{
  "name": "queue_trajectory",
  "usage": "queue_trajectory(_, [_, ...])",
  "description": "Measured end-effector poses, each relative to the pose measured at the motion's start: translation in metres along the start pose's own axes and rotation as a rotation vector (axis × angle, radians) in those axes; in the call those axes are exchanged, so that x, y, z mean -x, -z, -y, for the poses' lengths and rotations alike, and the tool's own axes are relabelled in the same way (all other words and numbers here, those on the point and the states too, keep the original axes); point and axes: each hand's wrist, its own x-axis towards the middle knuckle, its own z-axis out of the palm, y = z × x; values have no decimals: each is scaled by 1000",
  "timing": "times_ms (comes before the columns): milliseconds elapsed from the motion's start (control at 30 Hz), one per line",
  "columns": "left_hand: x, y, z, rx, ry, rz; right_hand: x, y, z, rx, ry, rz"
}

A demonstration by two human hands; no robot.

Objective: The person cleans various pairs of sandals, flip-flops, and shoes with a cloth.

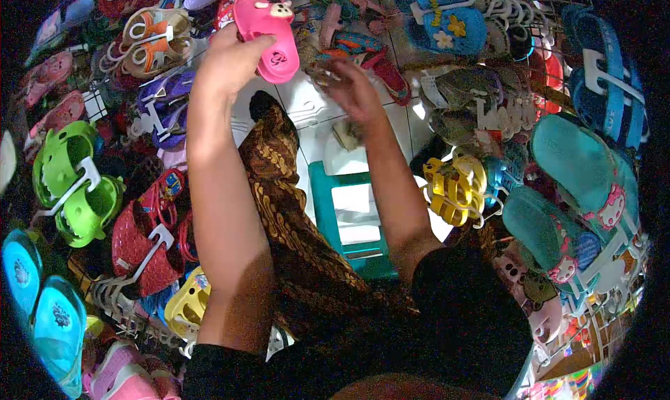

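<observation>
One pink slipper [271,27] juts beyond the left grip [227,62] (held mid-length).

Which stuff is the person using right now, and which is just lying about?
In use:
pink sandal, held by the left hand
right hand, nearby

Just about:
green clogs
teal stool
blue flowered sandals
yellow footwear

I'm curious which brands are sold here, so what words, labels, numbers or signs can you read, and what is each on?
None can be read in this picture.
Dark mark on the insole of the pink sandal in the left hand: too small and blurred to read.
Dark marks on the bright blue slippers at lower left: too blurred to tell letters from pictures.
</observation>
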Motion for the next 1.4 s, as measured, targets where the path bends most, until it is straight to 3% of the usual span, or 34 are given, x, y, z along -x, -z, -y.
queue_trajectory(33, [-4,2,7,17,-34,-2,-29,76,-18,-5,-3,-216])
queue_trajectory(100, [-5,3,10,19,-53,-13,-60,226,-41,298,-27,-504])
queue_trajectory(133, [-2,2,5,4,-40,-21,-83,317,-53,940,-23,-655])
queue_trajectory(167, [-1,2,4,-11,-26,-27,-68,315,-45,1218,-34,-775])
queue_trajectory(200, [-2,3,5,-22,-4,-24,-52,295,-37,1293,-29,-828])
queue_trajectory(367, [-8,4,9,-2,13,-33,-31,262,-18,1445,90,-922])
queue_trajectory(667, [-2,-2,-5,-7,-31,-51,-32,203,-58,1554,193,-729])
queue_trajectory(767, [8,-6,-20,115,125,-33,-62,187,-57,1622,199,-685])
queue_trajectory(867, [9,-6,-16,180,109,32,-87,182,-47,1674,176,-667])
queue_trajectory(1033, [-2,3,-1,123,-6,82,-105,186,-24,1604,207,-513])
queue_trajectory(1133, [-2,3,-6,144,-24,-50,-98,185,-15,1507,275,-425])
queue_trajectory(1400, [-2,4,-10,118,68,-94,-59,187,-31,1150,404,-295])
